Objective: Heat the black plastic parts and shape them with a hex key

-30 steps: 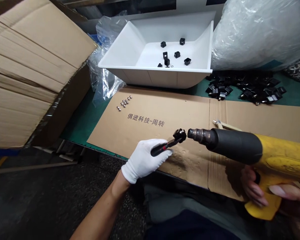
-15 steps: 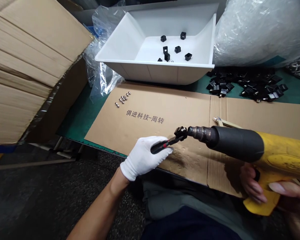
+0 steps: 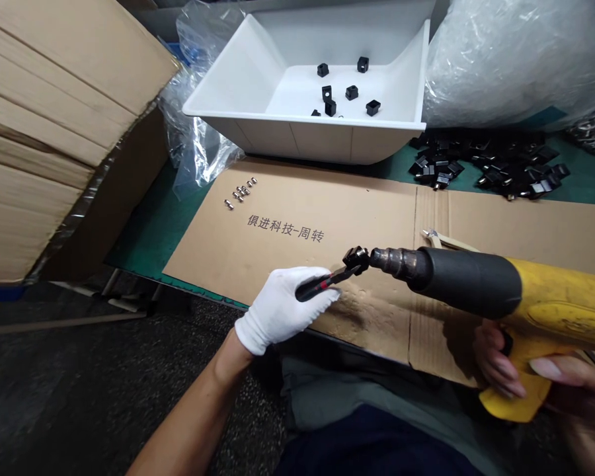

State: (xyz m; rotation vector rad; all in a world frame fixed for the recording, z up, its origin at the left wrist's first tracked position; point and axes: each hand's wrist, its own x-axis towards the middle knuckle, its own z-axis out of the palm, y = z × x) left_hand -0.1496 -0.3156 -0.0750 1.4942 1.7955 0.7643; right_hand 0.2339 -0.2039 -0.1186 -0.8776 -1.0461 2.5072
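My left hand (image 3: 285, 307), in a white glove, is wrapped round dark-handled pliers (image 3: 322, 285) with a red mark. The jaws of the pliers grip a small black part (image 3: 356, 259) with a shiny metal piece on it, held above the cardboard sheet (image 3: 277, 258). My bare right hand (image 3: 525, 377) is closed on the handle of a yellow heat gun (image 3: 565, 304). Its stepped metal nozzle points left and ends right beside the black part; whether they touch is hard to tell.
Several small metal pieces (image 3: 240, 192) lie on the cardboard. A white bin (image 3: 302, 121) with black parts stands behind. Black parts (image 3: 439, 168) are piled at the back right, near a clear plastic bag (image 3: 515, 66). Light-handled pliers (image 3: 453, 242) lie behind the nozzle. Cardboard box (image 3: 54, 99) at left.
The black part appears slightly turned in the pliers' jaws. The whole view has shifted a little; both hands keep their hold and the nozzle stays beside the part.
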